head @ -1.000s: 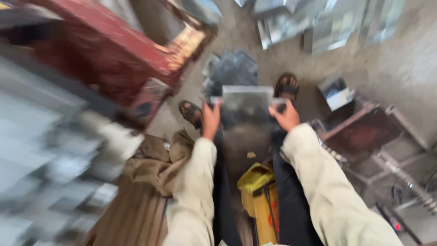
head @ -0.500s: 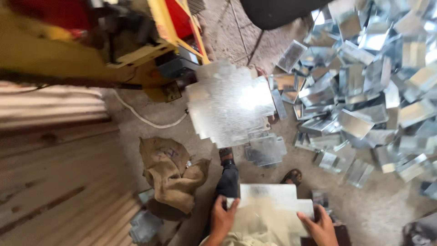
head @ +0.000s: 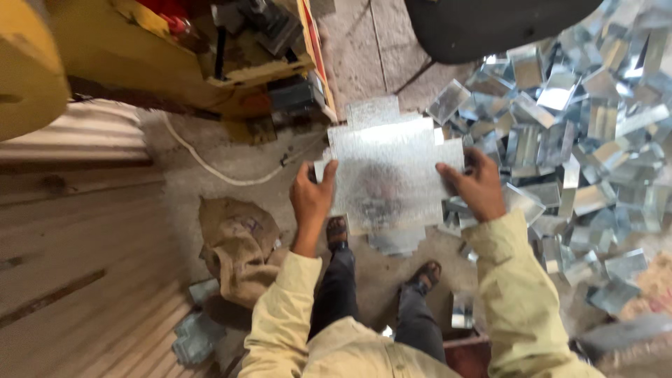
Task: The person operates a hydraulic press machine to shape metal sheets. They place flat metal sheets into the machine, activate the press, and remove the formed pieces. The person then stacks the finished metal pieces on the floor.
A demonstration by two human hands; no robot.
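A notched metal sheet [head: 392, 168] is held flat above the concrete floor [head: 231, 154]. The left hand [head: 313, 199] pinches its left edge, the right hand [head: 478, 185] its right edge, arms outstretched. Cut metal pieces [head: 581, 133] lie heaped rightward.

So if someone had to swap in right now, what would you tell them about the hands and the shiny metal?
Left hand grips the left edge of the notched metal sheet; right hand grips its right edge.
The sheet is held flat above the feet, over the concrete floor.
A pile of bent metal pieces lies to the right, the yellow machine to the upper left, a burlap sack on the floor to the left.
Done: sheet lifted.
Left: it is not yet set down.
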